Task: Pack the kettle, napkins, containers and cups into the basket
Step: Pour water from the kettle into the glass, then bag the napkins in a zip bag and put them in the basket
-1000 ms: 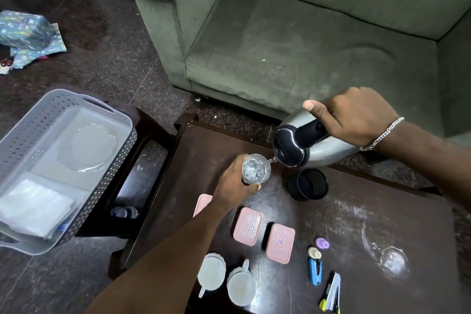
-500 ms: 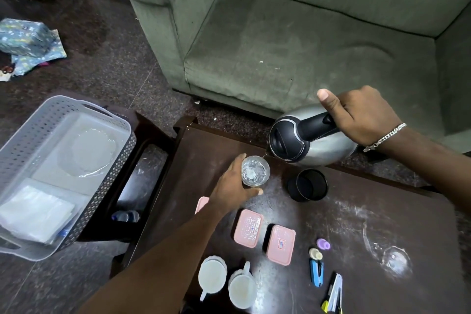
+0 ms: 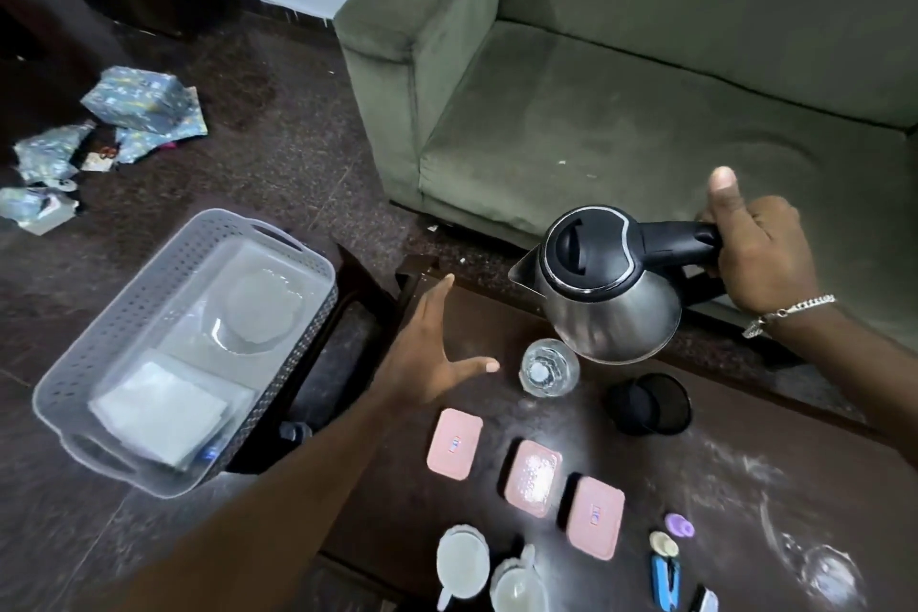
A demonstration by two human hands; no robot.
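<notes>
My right hand grips the black handle of the steel kettle, held upright above the dark table. A clear glass stands on the table just under the kettle. My left hand hovers open to the left of the glass, holding nothing. Three pink-lidded containers lie in a row nearer me. Two white cups stand at the front edge. The grey perforated basket sits to the left, with white napkins and a clear plate inside.
The black kettle base stands right of the glass. Small clips and a blue tool lie at the front right, with a clear glass item beyond. A green sofa stands behind the table. Wrapped parcels lie on the floor far left.
The kettle has tipped back from pouring to upright and lifted. My left hand let go of the glass and drew away to the left, fingers spread.
</notes>
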